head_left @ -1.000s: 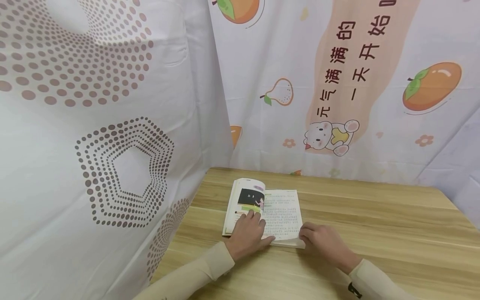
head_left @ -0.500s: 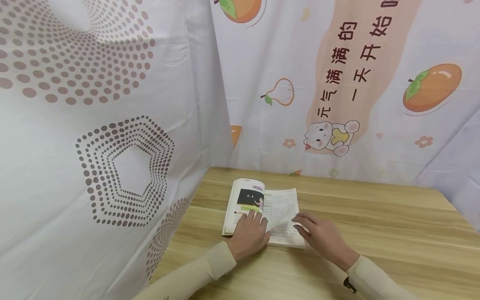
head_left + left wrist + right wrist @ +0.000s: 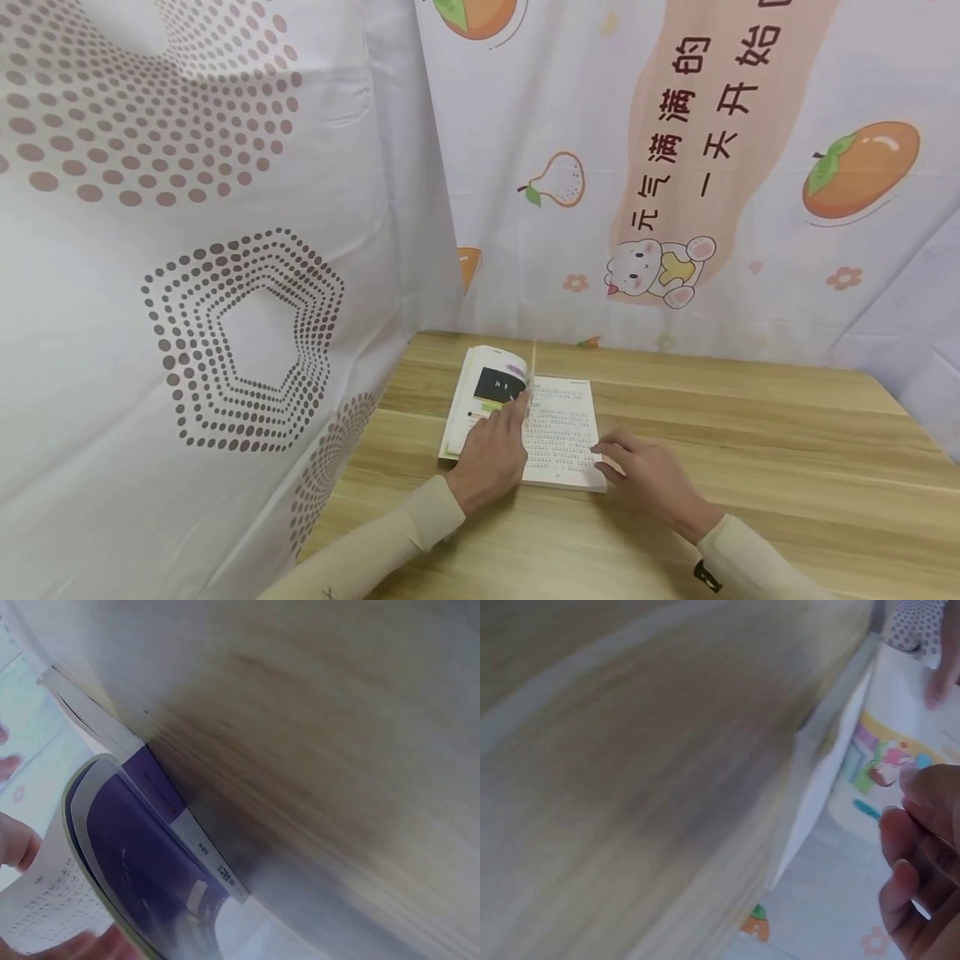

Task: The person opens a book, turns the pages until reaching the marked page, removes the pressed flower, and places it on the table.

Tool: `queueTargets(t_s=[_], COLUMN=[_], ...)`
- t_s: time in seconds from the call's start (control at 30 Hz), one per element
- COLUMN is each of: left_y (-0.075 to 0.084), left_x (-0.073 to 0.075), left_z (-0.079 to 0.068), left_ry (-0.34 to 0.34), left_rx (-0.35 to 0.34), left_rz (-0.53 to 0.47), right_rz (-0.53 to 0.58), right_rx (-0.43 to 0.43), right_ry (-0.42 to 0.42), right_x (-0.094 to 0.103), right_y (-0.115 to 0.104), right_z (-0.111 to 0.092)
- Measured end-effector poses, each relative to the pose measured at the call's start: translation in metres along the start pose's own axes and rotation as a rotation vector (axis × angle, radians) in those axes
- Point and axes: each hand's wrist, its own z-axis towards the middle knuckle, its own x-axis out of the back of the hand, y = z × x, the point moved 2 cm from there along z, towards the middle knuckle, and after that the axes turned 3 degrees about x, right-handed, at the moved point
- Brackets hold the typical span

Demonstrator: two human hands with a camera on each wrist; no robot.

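An open book lies on the wooden table, one leaf standing almost on edge along its middle. My left hand rests over the left-hand pages, its fingers reaching up to that standing leaf. A dark blackboard picture shows just beyond those fingers. At the right edge of the book is my right hand, its fingers loosely bent and thumb apart from them. Seen from the left wrist, the purple cover curves up off the table. The right wrist view catches a colourful printed page behind the right fingers.
The wooden table stretches away to the right of the book. A white dotted curtain hangs on the left, and a fruit-patterned curtain hangs behind the table.
The leaf lifted by my right hand has swung leftward and now stands on edge. My right hand has come back toward the book's right edge, and my left fingers have moved up to the leaf.
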Motion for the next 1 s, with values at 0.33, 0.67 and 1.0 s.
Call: queueTargets(t_s=[0.33, 0.67, 1.0], left_y=[-0.009, -0.006, -0.005], left_x=[0.004, 0.003, 0.005], left_z=[0.001, -0.01, -0.012], left_ry=[0.066, -0.122, -0.142], left_rx=[-0.018, -0.061, -0.083], left_rz=[0.034, 0.118, 0.132], right_rz=[0.077, 0.07, -0.019], right_rx=[-0.057, -0.085, 0.006], right_ry=[-0.245, -0.311, -0.224], right_x=[-0.01, -0.012, -0.013], right_y=[-0.002, -0.002, -0.005], right_z=[-0.016, -0.016, -0.011])
